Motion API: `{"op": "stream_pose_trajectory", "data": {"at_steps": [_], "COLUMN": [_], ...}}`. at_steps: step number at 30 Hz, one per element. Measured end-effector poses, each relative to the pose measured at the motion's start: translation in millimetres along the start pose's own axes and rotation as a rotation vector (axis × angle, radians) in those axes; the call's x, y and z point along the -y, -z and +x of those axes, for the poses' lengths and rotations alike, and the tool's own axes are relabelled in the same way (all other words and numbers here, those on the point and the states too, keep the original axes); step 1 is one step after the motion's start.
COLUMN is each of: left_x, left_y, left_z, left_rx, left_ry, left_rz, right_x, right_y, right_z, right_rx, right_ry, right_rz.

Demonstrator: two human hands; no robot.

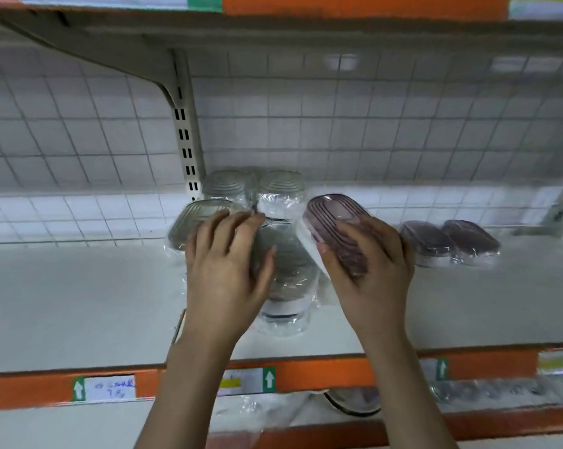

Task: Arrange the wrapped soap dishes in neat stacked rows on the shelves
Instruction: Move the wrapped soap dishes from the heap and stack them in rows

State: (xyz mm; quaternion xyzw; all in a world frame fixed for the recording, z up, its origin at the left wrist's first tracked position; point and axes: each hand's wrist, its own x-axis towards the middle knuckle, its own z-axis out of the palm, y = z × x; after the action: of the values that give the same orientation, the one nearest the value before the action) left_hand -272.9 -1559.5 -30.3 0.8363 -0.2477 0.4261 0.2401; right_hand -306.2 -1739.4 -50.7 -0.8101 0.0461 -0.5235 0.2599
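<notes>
The right hand (369, 270) has its grip curled round a wrapped pink soap dish (338, 228), thumb on the near edge and fingers over the far side, holding it tilted just right of frame centre with its long axis running from upper left to lower right. The left hand (228, 270) lies with fingers spread over the grey wrapped dishes (280, 196), four of them visible, clustered at centre on the white shelf (79, 303). Two more pink dishes (448, 243) sit side by side at right.
</notes>
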Motion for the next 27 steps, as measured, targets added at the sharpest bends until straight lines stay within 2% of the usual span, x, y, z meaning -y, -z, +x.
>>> {"op": "stream_pose_trajectory", "data": {"at_steps": [7,14,18,21,24,27], "left_x": [-91.9,-151.4,-160.9,-158.4,-153.1,-149.7], "left_y": [-59.1,-118.2,-135.6,-139.6,-139.9,-140.3], "left_z": [-17.4,-35.2,-44.6,-47.9,-52.1,-56.0], "left_rx": [0.003,0.085,0.15,0.162,0.161,0.169], "left_ry": [-0.003,-0.036,-0.042,-0.033,-0.004,0.028], "left_rz": [-0.057,-0.144,-0.141,-0.117,-0.112,-0.108], "right_x": [-87.9,-181.9,-204.0,-209.8,-209.1,-210.2], "right_y": [48.4,90.8,90.9,79.1,74.1,78.5], "right_z": [3.8,-13.7,-22.6,-24.9,-22.7,-19.3], "right_rx": [0.033,0.04,0.149,0.211,0.443,0.52], "right_ry": [-0.007,-0.279,-0.397,-0.41,-0.432,-0.441], "right_rz": [-0.057,-0.344,-0.426,-0.49,-0.572,-0.573]}}
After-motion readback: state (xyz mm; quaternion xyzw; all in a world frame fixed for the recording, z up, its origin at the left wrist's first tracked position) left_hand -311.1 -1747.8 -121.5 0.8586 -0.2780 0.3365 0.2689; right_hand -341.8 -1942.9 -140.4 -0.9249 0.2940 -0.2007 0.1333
